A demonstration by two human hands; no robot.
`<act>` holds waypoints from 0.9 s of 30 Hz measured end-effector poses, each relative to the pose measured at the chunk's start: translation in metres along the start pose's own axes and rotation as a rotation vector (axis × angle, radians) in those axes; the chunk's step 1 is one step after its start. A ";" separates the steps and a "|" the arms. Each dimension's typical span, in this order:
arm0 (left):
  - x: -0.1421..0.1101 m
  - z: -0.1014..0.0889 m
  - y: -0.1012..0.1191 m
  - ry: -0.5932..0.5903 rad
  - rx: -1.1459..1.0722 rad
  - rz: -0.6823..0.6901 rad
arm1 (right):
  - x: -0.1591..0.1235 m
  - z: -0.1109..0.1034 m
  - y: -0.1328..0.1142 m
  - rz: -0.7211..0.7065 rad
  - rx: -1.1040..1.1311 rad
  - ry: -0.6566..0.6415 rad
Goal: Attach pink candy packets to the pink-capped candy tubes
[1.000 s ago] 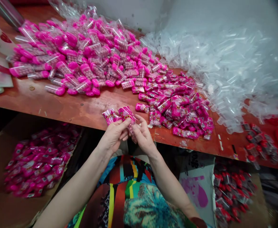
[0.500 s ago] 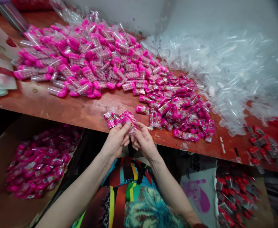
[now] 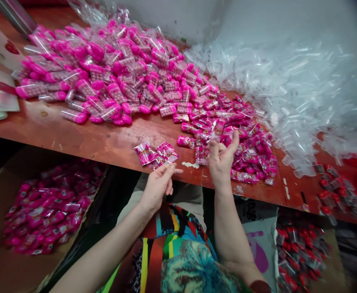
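Note:
Several pink printed plastic wrappers [image 3: 167,151] lie overlapping at the table's front edge. Just below them is my left hand [image 3: 158,183], its thumb laid along the forefinger and the other fingers curled. Whether anything is pinched there I cannot make out. Farther right, my right hand [image 3: 223,162] reaches over the near side of a heap of pink-wrapped bottles [image 3: 251,140], thumb and forefinger apart. A blurred clear-and-pink piece [image 3: 216,129] shows just beyond its fingertips, apparently loose from them.
Pink-capped clear bottles of small balls [image 3: 114,93] are heaped at the back left. Clear plastic tubes [image 3: 288,89] spread along the right. A box [image 3: 87,228] of pink-wrapped bottles stands below left, and red-capped bottles [image 3: 303,252] fill another below right.
My right hand has left the wrappers and moved right to the heap of wrapped bottles, its fingers parting. The left hand stays beside the wrappers, slightly lower and farther right.

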State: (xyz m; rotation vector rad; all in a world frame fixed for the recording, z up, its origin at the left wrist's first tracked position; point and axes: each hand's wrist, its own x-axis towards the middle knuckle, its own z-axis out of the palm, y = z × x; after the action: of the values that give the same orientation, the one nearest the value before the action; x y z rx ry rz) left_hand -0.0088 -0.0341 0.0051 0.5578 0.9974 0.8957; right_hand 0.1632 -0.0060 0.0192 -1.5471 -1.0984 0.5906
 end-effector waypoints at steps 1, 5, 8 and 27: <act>0.002 -0.003 0.000 0.017 0.006 0.008 | 0.004 0.004 -0.001 -0.065 -0.142 0.000; 0.015 -0.012 0.003 0.064 -0.014 0.004 | -0.006 0.042 0.006 -0.146 -0.581 -0.362; 0.022 -0.014 0.003 0.060 -0.008 -0.023 | -0.015 0.063 0.015 -0.051 -0.739 -0.424; 0.026 -0.001 0.010 0.138 0.011 0.043 | -0.027 0.041 0.016 0.580 0.416 -0.514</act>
State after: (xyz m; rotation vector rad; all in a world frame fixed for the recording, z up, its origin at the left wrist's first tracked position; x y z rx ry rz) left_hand -0.0072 -0.0067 -0.0007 0.5340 1.1192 0.9777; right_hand 0.1223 -0.0093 -0.0126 -1.3622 -0.7989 1.5745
